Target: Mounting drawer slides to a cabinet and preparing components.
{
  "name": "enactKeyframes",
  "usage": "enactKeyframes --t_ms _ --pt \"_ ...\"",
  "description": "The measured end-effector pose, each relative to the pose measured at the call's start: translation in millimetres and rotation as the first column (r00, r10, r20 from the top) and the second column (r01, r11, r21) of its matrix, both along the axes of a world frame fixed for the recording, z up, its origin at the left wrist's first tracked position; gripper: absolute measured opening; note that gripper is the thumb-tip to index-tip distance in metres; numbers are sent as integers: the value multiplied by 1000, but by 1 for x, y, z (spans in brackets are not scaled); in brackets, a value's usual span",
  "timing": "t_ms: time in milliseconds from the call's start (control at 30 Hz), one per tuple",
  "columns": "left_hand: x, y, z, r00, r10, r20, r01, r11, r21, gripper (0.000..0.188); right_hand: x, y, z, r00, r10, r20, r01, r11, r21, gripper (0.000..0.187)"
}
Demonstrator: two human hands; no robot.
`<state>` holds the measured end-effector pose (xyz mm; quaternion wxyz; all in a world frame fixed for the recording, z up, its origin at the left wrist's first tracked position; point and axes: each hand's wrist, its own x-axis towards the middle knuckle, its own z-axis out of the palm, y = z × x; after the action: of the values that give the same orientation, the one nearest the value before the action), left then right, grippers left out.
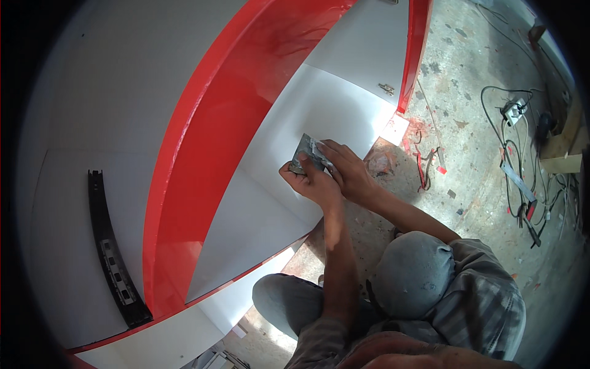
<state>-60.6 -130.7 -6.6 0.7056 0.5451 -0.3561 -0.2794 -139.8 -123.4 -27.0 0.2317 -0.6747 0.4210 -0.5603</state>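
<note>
In front of the white cabinet interior [295, 111], both of my hands hold a small flat grey-green piece with pale smears [307, 152]; its exact kind is unclear. My left hand [318, 186] grips it from below, thumb lying across its face and fingers curled at its near left edge. On its right side, my right hand [345, 165] closes round the edge with bent fingers. The two hands touch each other. To their left runs a broad glossy red panel [224, 147] of the cabinet.
A black drawer slide [110, 258] is on the white surface at the left. A metal hinge [386, 89] sits on the upper white panel. On the stained concrete floor [455, 135] at right lie a white power strip [515, 112], tangled cables and red scraps. My bent knees are below.
</note>
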Motion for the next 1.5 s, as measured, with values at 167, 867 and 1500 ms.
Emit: enactKeyframes --t_ms 167,867,1500 --pt "-10 0 5 999 31 7 -32 999 20 16 -2 -1 -3 999 -40 6 40 999 -10 48" --pt "-15 8 26 983 151 106 -147 988 -44 19 -16 0 -1 998 49 51 -51 998 32 46" --pt "29 33 37 811 -262 -523 188 963 -192 24 -43 -5 4 221 211 -952 -16 977 212 32"
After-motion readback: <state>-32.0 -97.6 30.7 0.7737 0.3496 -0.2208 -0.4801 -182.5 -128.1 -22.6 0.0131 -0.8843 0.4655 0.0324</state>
